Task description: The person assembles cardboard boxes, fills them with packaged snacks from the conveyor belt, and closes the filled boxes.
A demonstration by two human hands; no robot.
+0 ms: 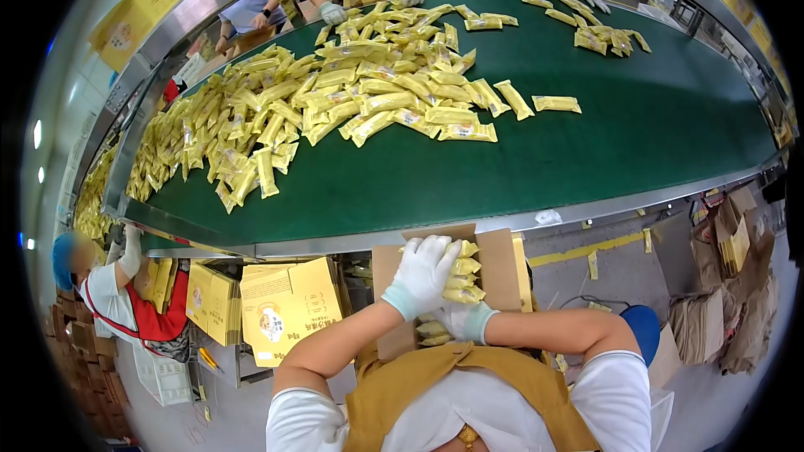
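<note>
Both my hands wear white gloves and are at an open cardboard box (501, 272) in front of my body. My left hand (421, 272) is closed over a row of yellow-wrapped snack packets (463, 271), its fingers pointing away from me. Lower and partly under it, my right hand (461, 318) presses against the near end of the same packets; most of its fingers are hidden. More yellow packets (433, 333) show inside the box below my wrists.
A green conveyor belt (553, 159) with a metal edge runs ahead, bearing a large heap of packets (360, 84). Co-workers' gloved hands (332, 13) are at its far side. Flat yellow cartons (289, 310) stand at left; brown cardboard (699, 326) is at right.
</note>
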